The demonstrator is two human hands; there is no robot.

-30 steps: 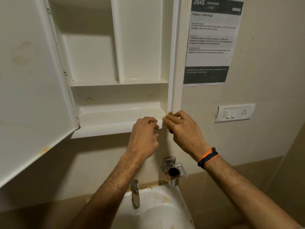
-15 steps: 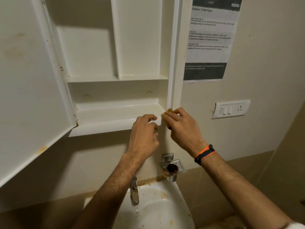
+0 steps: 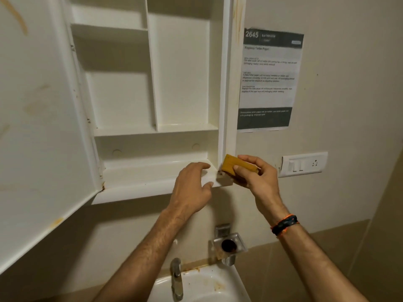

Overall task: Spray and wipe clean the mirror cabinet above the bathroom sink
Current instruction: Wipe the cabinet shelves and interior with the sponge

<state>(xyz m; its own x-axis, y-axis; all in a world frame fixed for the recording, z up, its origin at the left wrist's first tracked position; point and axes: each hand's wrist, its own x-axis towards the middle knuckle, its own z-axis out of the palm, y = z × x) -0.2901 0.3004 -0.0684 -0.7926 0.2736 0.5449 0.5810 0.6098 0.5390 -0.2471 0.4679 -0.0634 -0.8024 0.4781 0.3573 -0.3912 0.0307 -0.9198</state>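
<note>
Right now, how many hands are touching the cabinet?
1. The left hand rests on the cabinet's bottom ledge. The right hand holds a yellow sponge against its corner instead.

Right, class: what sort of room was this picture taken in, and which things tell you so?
Most likely a bathroom: a white wash basin with a metal tap sits below an open wall cabinet, and the wall notice is headed "Bathroom".
</note>
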